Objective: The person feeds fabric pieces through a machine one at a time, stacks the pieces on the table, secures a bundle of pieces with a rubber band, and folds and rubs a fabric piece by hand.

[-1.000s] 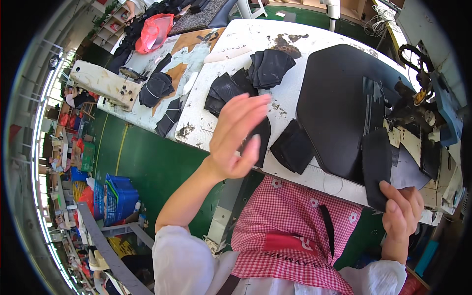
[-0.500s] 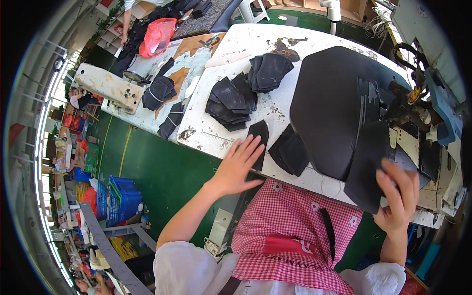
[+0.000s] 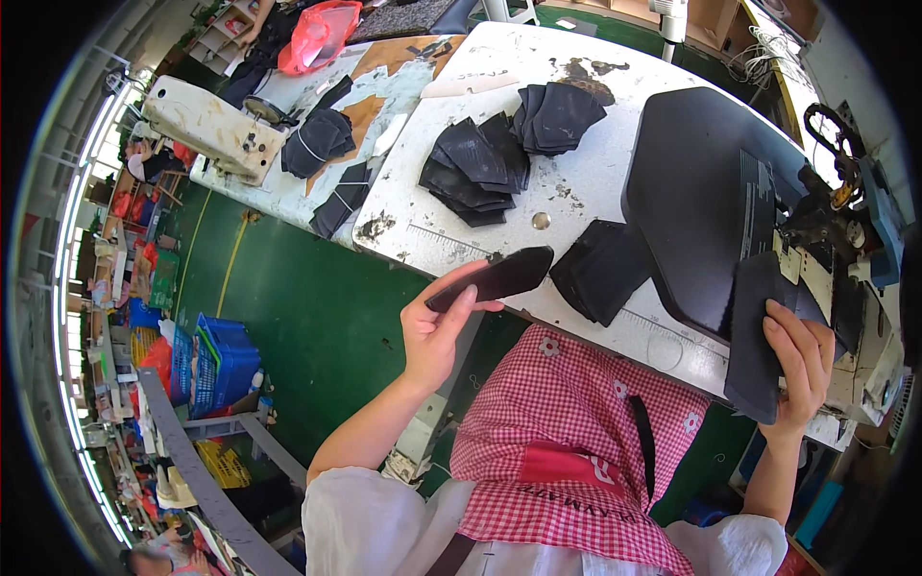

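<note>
My left hand pinches a narrow black piece of leather-like sheet between thumb and fingers, raised over the table's near edge. Just right of it lies a stack of black cut pieces. My right hand grips the edge of a longer black piece, its fingers on top and the thumb hidden. The far end of that piece lies beside the metal plate of a sewing machine. A large black board lies on the table to the left of the machine.
Two more piles of black pieces, one at the middle and one farther back, rest on the worn white table. A second machine and banded bundles stand left. Blue crates sit on the green floor.
My left hand lay spread over the narrow piece; now it has lifted that piece off the table, uncovering a round metal disc. My right hand keeps the longer piece, now turned more upright in view.
</note>
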A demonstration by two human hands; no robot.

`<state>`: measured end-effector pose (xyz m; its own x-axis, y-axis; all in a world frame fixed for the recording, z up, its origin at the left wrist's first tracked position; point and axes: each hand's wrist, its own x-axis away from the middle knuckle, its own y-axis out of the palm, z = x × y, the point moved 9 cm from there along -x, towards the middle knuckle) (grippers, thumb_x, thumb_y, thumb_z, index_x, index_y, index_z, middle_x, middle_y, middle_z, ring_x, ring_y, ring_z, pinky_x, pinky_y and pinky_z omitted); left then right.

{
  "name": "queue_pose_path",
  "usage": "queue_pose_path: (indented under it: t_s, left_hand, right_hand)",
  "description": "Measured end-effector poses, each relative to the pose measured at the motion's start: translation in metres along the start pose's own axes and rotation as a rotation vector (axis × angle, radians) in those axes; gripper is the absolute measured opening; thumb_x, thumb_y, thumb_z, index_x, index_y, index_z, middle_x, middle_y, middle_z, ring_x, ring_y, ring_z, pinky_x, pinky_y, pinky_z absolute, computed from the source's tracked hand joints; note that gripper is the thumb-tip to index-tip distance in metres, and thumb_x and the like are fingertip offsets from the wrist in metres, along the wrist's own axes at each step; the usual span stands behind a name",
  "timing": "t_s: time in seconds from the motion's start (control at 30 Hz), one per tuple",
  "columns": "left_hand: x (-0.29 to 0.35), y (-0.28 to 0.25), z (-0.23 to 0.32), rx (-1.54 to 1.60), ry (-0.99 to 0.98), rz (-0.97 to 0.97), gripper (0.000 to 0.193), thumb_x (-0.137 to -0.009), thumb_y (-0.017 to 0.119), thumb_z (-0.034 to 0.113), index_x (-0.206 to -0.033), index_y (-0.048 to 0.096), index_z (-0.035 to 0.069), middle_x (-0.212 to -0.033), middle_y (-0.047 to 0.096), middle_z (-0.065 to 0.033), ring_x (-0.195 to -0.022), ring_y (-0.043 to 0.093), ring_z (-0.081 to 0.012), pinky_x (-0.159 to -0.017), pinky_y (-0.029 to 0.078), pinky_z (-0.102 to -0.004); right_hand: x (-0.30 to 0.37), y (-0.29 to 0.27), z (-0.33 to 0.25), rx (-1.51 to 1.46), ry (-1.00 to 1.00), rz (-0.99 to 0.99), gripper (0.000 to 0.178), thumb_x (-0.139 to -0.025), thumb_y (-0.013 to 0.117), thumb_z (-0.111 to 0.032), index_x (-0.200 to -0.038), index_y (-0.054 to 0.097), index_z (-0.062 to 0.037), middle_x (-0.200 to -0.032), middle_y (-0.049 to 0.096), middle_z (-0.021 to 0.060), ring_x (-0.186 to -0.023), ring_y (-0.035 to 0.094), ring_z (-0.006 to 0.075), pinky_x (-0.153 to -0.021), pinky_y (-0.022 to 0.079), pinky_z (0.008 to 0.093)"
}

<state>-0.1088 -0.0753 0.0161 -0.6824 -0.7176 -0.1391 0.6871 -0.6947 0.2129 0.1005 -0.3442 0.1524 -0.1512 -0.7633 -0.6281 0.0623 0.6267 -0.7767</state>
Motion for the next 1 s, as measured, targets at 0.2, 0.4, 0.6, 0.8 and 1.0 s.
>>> queue_pose_path:
  t_s: [0.2,0.4,0.6,0.8,1.0]
  left_hand:
    - [-0.001,0.003,-0.002,0.062,-0.07,0.029,0.031,-0.098,0.057,0.007,-0.126,0.059,-0.007,-0.116,0.066,-0.019,-0.101,0.068,-0.027,-0.081,0.06,-0.0434]
    - [0.0,-0.013,0.007,0.05,0.013,0.109,0.031,-0.095,0.06,0.004,-0.124,0.06,-0.006,-0.113,0.068,-0.0178,-0.098,0.068,-0.0253,-0.079,0.06,-0.0419]
    - [-0.002,-0.017,0.011,0.066,0.004,0.18,0.03,-0.093,0.063,0.002,-0.121,0.062,-0.005,-0.11,0.068,-0.0158,-0.094,0.068,-0.0229,-0.073,0.06,-0.0386]
    - [-0.003,-0.018,0.008,0.069,0.028,0.13,0.027,-0.093,0.063,-0.001,-0.12,0.064,-0.005,-0.112,0.068,-0.0139,-0.091,0.068,-0.0178,-0.077,0.06,-0.032]
    - [-0.02,-0.031,0.045,-1.066,0.46,0.151,0.04,-0.082,0.068,-0.003,-0.122,0.065,0.003,-0.123,0.067,-0.0139,-0.114,0.064,-0.0275,-0.101,0.047,-0.0386]
  right_hand:
    - [0.0,0.001,-0.001,0.023,0.007,-0.003,0.045,-0.074,0.07,-0.035,-0.103,0.071,-0.0009,-0.11,0.071,0.014,-0.086,0.058,0.0292,-0.078,0.048,0.0366]
    - [0.003,0.002,0.002,-0.022,0.026,-0.03,0.039,-0.073,0.072,-0.018,-0.107,0.07,-0.0002,-0.115,0.07,0.0145,-0.095,0.061,0.0317,-0.085,0.047,0.0392]
    - [0.006,0.002,0.004,-0.015,0.012,-0.019,0.037,-0.073,0.072,-0.017,-0.106,0.07,-0.0005,-0.115,0.07,0.0148,-0.094,0.062,0.0315,-0.084,0.047,0.0393]
    - [0.002,0.003,0.003,-0.021,0.018,-0.025,0.035,-0.075,0.071,-0.018,-0.105,0.07,-0.0003,-0.113,0.07,0.0148,-0.093,0.062,0.0313,-0.083,0.048,0.0391]
    - [0.003,0.001,0.0,0.047,-0.022,0.014,0.037,-0.075,0.067,-0.027,-0.101,0.071,-0.0009,-0.105,0.072,0.0151,-0.082,0.059,0.0267,-0.073,0.048,0.0341]
